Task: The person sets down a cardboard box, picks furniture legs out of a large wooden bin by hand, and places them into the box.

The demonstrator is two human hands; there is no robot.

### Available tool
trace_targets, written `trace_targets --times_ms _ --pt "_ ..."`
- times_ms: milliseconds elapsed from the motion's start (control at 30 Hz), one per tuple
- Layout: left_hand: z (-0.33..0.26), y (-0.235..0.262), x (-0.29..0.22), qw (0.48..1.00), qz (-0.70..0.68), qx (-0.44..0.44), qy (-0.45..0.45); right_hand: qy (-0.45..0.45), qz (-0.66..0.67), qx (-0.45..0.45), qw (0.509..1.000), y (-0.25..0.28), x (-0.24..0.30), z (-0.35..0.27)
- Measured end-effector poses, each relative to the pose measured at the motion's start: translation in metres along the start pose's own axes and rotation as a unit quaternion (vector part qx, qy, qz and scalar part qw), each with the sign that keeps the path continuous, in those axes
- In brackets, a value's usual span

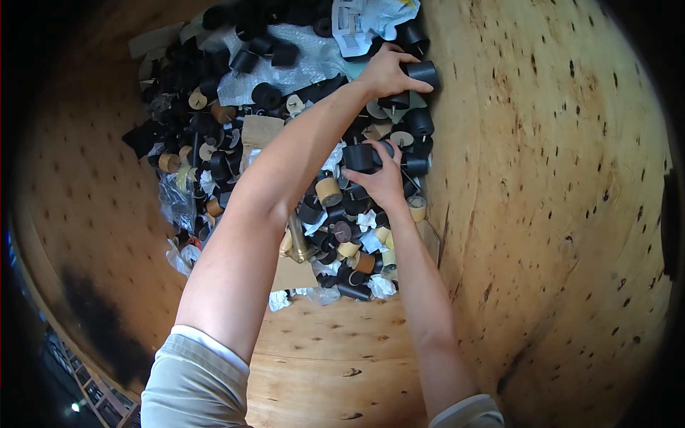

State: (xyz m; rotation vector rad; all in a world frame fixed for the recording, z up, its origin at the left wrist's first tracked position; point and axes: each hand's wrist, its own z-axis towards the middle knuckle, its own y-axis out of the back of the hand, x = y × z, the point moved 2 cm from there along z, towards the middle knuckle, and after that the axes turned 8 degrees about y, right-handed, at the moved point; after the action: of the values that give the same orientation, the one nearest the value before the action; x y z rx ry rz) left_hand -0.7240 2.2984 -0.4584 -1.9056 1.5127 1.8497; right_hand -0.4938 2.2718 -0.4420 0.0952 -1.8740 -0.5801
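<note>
Left hand I see far forward, fingers closed around a black cylinder lying sideways at the pile's right edge; right hand, nearer me, grips another black cylinder.

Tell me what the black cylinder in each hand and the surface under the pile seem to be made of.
Both black cylinders, in the left hand at and the right hand at: matte, likely rubber or plastic. The surface: unfinished plywood, showing grain and dark knots.

White printed paper sheet at pile's top, clear plastic bag at left edge
</note>
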Motion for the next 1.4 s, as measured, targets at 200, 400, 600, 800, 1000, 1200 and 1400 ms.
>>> trace_targets --times_ms 200,400,600,800,1000,1200,1400 --pt "-0.068 0.009 -0.013 0.967 -0.019 0.255 -0.017 -0.171 0.392 -0.054 0.902 0.025 -0.001 -0.095" --pt "-0.092 -0.044 -0.062 0.904 0.277 0.323 -0.041 -0.197 0.307 -0.027 0.931 0.022 0.016 -0.182" --pt "-0.073 -0.078 -0.067 0.873 0.317 0.370 0.012 -0.189 0.347 -0.039 0.918 0.020 0.028 -0.212" --pt "-0.122 -0.079 -0.071 0.947 0.222 0.209 0.096 -0.203 0.332 -0.080 0.918 0.037 0.021 -0.226" --pt "-0.081 -0.057 -0.010 0.946 0.150 0.186 0.217 -0.229 0.393 -0.165 0.875 0.078 0.008 -0.185" --pt "-0.071 -0.079 -0.058 0.918 0.234 0.171 0.272 -0.252 0.432 -0.203 0.842 0.084 -0.018 -0.125" --pt "-0.078 -0.070 -0.018 0.943 0.166 0.183 0.224 -0.246 0.406 -0.182 0.861 0.082 -0.036 -0.096"
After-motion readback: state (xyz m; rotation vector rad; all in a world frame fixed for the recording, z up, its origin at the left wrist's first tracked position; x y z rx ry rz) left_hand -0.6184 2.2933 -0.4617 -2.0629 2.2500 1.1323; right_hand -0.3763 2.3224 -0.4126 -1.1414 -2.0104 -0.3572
